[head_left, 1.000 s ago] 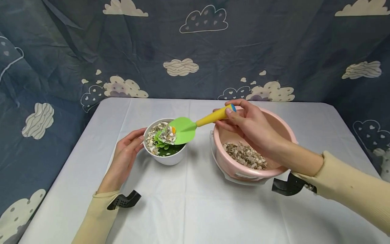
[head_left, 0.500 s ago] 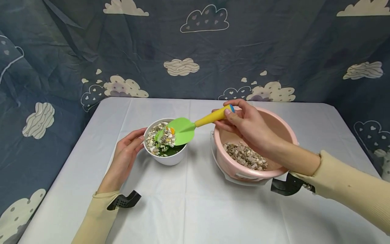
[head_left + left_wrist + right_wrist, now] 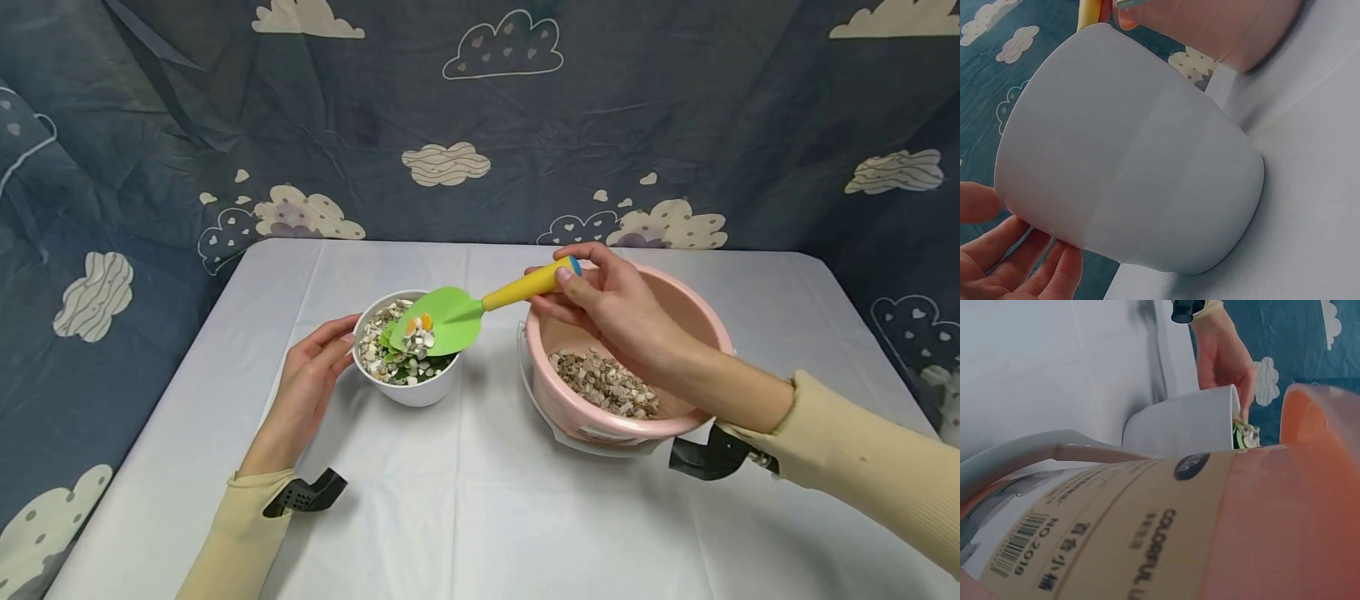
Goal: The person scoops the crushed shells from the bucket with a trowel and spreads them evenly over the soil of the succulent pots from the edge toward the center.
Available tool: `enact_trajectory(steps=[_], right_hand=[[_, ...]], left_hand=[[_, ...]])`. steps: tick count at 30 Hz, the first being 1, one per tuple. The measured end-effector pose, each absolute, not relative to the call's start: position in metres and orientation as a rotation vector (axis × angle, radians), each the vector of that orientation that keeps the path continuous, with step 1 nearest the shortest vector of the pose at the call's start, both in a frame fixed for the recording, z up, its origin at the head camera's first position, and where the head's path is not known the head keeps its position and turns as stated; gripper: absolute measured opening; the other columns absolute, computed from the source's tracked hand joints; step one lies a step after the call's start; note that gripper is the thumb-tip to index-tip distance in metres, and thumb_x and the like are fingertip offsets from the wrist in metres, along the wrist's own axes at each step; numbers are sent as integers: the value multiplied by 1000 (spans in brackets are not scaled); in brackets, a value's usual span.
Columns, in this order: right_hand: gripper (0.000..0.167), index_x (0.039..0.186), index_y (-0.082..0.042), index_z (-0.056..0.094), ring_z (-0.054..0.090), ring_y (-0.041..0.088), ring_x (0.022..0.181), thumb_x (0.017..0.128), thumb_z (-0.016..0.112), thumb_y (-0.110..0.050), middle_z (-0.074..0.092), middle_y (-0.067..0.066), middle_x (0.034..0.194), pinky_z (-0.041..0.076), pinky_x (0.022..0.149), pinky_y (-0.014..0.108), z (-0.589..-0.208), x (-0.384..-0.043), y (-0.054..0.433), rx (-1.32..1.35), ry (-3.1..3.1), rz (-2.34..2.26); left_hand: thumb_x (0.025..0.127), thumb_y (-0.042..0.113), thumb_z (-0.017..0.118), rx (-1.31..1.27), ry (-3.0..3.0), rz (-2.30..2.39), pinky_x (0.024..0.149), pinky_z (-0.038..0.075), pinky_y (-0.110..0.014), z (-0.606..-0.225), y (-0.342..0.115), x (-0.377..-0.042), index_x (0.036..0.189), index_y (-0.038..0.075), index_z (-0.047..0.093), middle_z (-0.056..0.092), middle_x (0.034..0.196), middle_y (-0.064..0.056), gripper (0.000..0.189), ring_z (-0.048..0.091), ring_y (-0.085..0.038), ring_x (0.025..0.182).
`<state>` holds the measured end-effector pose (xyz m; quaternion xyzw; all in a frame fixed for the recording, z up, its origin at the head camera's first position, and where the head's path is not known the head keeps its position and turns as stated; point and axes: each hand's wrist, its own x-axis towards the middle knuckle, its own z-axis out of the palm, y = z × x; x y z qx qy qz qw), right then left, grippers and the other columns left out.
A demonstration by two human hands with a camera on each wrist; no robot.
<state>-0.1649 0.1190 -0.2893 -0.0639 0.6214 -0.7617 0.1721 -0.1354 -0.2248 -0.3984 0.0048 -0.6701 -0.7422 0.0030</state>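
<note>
My right hand pinches the yellow handle of a small garden trowel, its thumb on top. The trowel's green blade reaches over a white pot, tilted down to the left. A small heap of pale shell-like chips lies at the blade's tip. Inside the pot, green leaves show among more chips, partly hidden by the blade. My left hand rests its fairly straight fingers against the pot's left side; in the left wrist view, the fingertips touch the pot wall.
A pink bucket with loose chips inside stands under my right hand. Its grey handle hangs down its side, near a printed label. White cloth covers the table, with a dark cloud-patterned curtain behind.
The heap on the trowel has shrunk, and more chips now cover the dark area at the pot's front. The trowel shifted slightly left, then back right. My left hand stays in place.
</note>
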Motion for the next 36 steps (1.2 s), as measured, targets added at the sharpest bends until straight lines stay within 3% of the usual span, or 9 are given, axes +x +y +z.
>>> enact_trajectory(steps=[36], right_hand=[[27,126,-2,39,61,29,117,102,49,-7,49,29,137,48,96,35,-290,-162,119,-228,1684,-2186]], left_hand=[[102,13,52,21,-2108,-2320,101,44,-28,-398,-224,-135,138,-8,47,49,138,-14,42,50,-19,123]])
